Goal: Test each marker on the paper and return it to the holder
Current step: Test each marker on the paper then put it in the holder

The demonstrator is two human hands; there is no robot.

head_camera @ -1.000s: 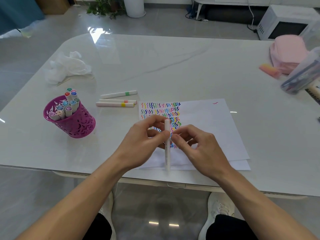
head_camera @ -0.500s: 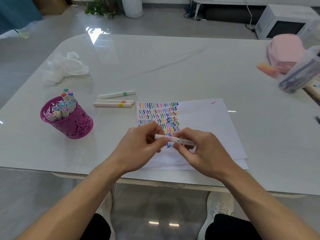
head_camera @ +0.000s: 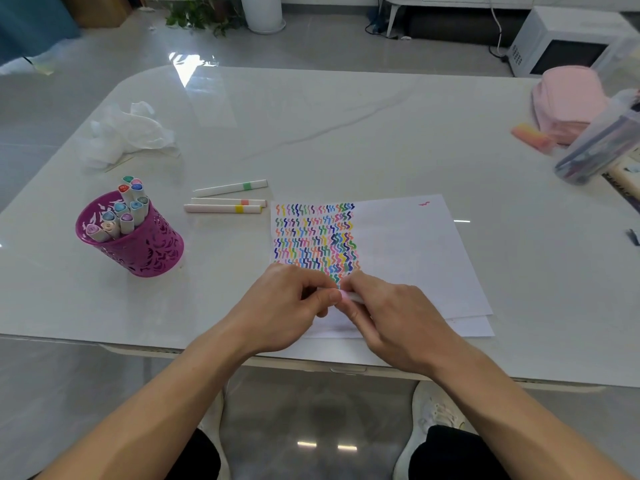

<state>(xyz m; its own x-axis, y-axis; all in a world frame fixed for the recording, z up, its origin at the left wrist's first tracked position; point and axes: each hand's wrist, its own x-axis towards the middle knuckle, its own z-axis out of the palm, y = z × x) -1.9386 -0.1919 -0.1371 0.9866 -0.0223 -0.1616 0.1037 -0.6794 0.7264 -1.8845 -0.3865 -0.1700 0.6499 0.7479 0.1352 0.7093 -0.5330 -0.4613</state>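
A white marker with a pink band lies crosswise between my hands, mostly hidden by fingers. My left hand pinches its left end and my right hand grips its right part. Both hands hover over the near left part of the white paper, which carries rows of coloured squiggles. The purple holder stands to the left with several capped markers in it. Three white markers lie on the table between holder and paper.
Crumpled white tissue lies at the back left. At the right edge sit a pink pouch, an orange eraser-like block and a clear pencil case. The table's front edge runs just below my wrists.
The marker turned from upright to crosswise between my hands. My hands have closed in on it, so that less of it shows now.
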